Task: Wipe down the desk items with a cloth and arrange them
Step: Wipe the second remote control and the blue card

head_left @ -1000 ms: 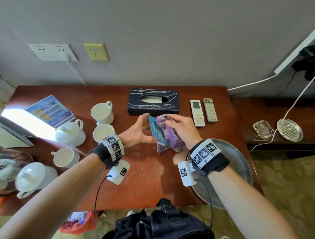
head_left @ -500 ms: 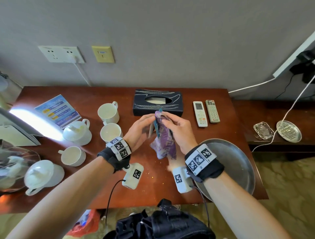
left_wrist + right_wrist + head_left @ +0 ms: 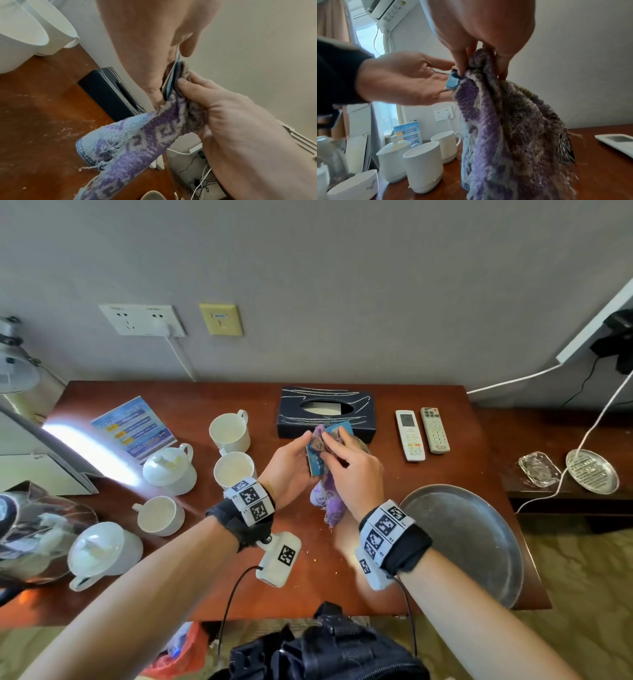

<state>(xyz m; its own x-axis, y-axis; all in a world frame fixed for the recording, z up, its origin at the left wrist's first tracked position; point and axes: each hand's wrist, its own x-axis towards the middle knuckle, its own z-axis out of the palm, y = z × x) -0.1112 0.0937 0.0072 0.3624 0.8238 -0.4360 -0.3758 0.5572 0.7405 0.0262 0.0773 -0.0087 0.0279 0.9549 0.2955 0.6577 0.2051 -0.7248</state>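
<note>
1. Card (image 3: 322, 451) sits at frame centre in the head view, above the desk (image 3: 164, 594) and in front of the tissue box (image 3: 325, 409). A second ago it faced us broadside with the cloth (image 3: 327, 498) bunched behind it; now it has turned edge-up, its top corner poking out above the cloth.
2. Our left hand (image 3: 291, 470) holds the card from the left, thumb on one face and fingers behind; the left wrist view shows the card's edge squeezed there.
3. Our right hand (image 3: 352, 470) pinches the cloth against the card's other face, fingers curled round the top fold; the cloth's tail now hangs lower toward the desk.
4. We read the change as the wipe moving on to the card's second face or edge, so this item is nearly clean.
5. Cups (image 3: 233, 470), remotes (image 3: 423, 434) and the tray (image 3: 479, 542) at lower right seem left to do.
</note>
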